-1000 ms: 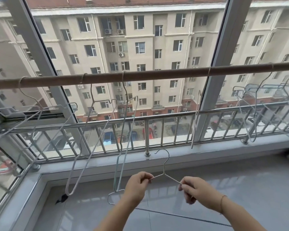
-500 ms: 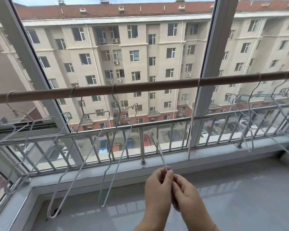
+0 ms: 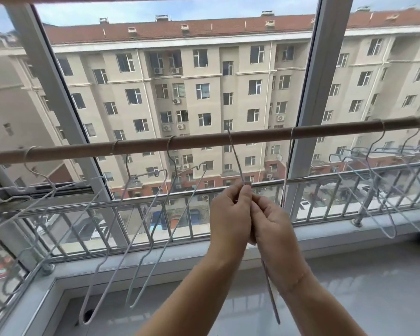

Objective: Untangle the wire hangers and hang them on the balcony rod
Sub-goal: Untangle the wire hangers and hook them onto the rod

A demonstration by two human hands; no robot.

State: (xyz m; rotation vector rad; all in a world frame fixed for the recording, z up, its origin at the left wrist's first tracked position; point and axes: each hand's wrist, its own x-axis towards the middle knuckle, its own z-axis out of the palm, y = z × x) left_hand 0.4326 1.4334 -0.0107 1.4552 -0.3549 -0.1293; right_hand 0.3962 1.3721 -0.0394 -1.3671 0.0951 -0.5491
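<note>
Balcony window [image 3: 312, 93] beyond, left hand [image 3: 228, 214] and right hand [image 3: 272, 224] together pinching wire hanger [image 3: 235, 156], hook at rod [image 3: 141, 146]

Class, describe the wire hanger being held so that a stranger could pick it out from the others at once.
Find the brown rod running across the window. Near its middle, one wire hanger rises edge-on, a thin line crossing the rod. Unlike its neighbours, which dangle freely from the rod, it is pinched between the left hand and right hand.
</note>
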